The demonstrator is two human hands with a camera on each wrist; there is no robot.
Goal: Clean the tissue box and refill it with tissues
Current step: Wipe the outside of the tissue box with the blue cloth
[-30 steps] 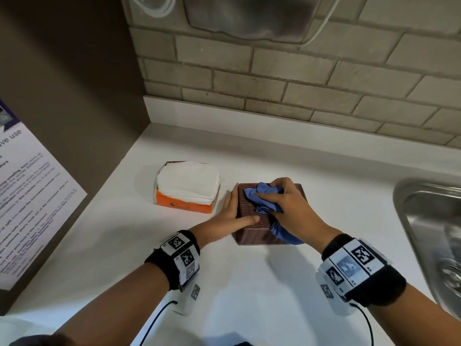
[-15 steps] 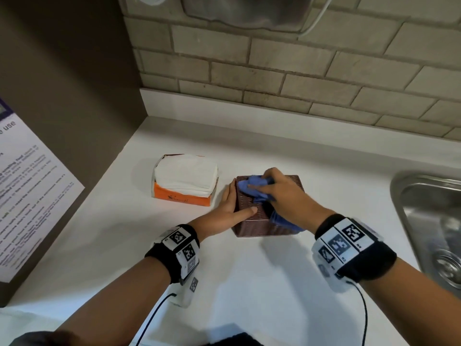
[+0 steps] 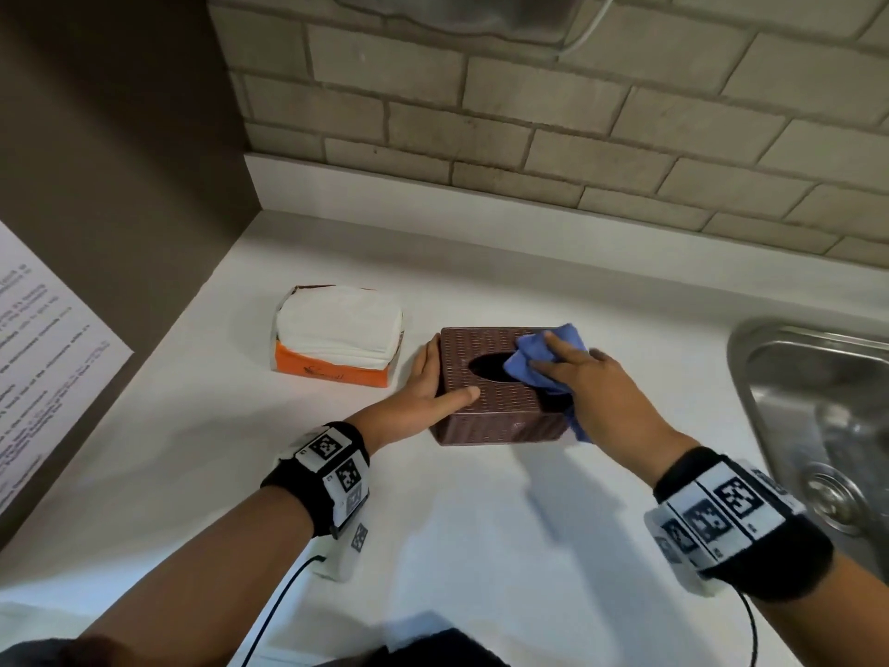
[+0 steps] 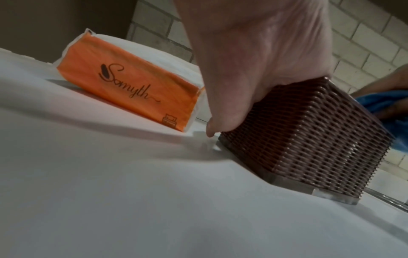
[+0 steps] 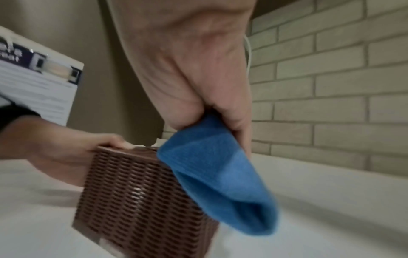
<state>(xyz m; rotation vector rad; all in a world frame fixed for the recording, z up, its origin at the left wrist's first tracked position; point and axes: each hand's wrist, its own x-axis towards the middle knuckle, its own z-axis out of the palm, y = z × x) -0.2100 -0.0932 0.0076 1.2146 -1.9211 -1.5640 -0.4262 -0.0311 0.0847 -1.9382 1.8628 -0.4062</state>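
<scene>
A brown woven tissue box [image 3: 495, 411] [image 4: 309, 136] [image 5: 137, 200] stands on the white counter, its oval top slot [image 3: 486, 367] showing dark. My left hand [image 3: 428, 392] [image 4: 243, 69] holds its left side, thumb across the top near edge, fingers down the left wall. My right hand [image 3: 582, 377] [image 5: 194, 69] grips a blue cloth [image 3: 539, 358] [image 5: 216, 174] [image 4: 388, 108] and presses it on the top's right part; a fold hangs down the right side. An orange pack of white tissues [image 3: 336, 334] [image 4: 130, 85] lies left of the box.
A steel sink [image 3: 818, 426] sits at the right edge of the counter [image 3: 481, 522]. A brick wall [image 3: 529, 137] runs behind. A printed notice [image 3: 43, 358] hangs on the brown left wall. Cables trail from both wrist bands.
My right hand has slid the blue cloth from the top's left part to its right part, uncovering the oval slot. The left hand has kept its hold on the box.
</scene>
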